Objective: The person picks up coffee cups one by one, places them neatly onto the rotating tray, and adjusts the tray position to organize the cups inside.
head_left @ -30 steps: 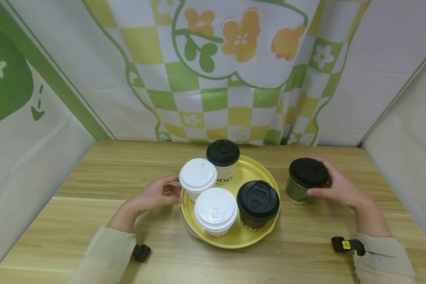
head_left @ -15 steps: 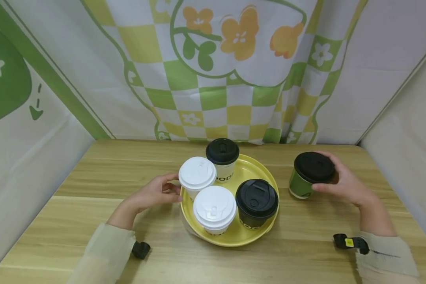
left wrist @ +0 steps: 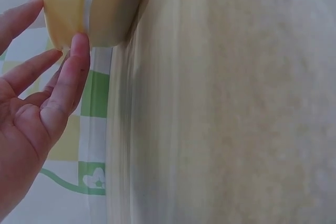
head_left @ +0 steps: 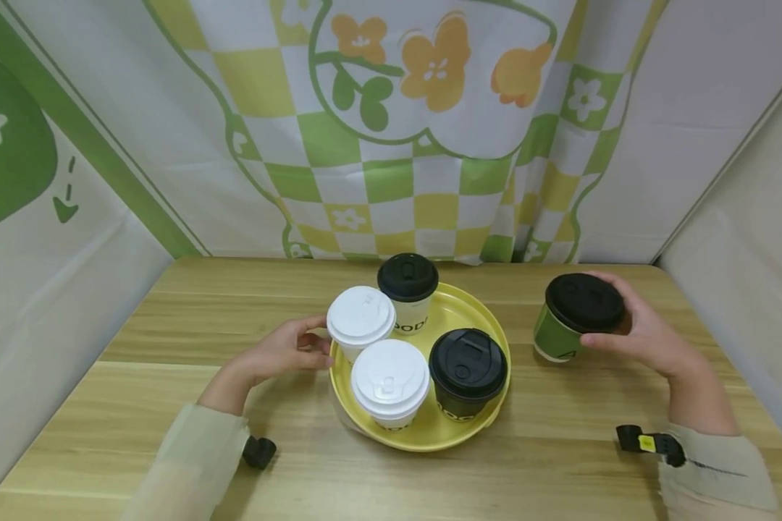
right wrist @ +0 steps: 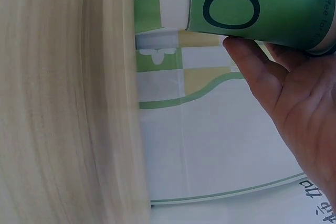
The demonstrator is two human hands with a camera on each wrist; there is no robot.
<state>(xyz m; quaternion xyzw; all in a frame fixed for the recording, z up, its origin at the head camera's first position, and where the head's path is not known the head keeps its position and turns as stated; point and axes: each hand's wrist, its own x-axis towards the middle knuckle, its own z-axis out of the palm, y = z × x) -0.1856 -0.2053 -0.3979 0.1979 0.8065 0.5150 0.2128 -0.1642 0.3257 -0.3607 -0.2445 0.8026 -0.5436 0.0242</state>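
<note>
My right hand (head_left: 648, 336) grips a green paper coffee cup (head_left: 556, 336) with a black lid (head_left: 584, 302), right of the tray. The right wrist view shows the green cup (right wrist: 262, 9) raised a little off the tabletop and tilted. My left hand (head_left: 283, 352) touches the left rim of a round yellow tray (head_left: 459, 298) with extended fingers (left wrist: 79, 45). On the tray stand two white-lidded cups, one front (head_left: 391, 380) and one behind it (head_left: 361, 316), a black-lidded white cup (head_left: 409, 289) at the back, and a black cup (head_left: 468, 369) at front right.
The wooden table (head_left: 547, 463) runs back to a checked, flowered curtain (head_left: 423, 174). White cloth walls stand at left and right. Black wrist cameras sit on the left (head_left: 259, 452) and right (head_left: 648, 443) sleeves.
My right hand has carried the green cup rightward and slightly up, away from the tray. The left hand stays at the tray's rim, and the cups on the tray keep their places.
</note>
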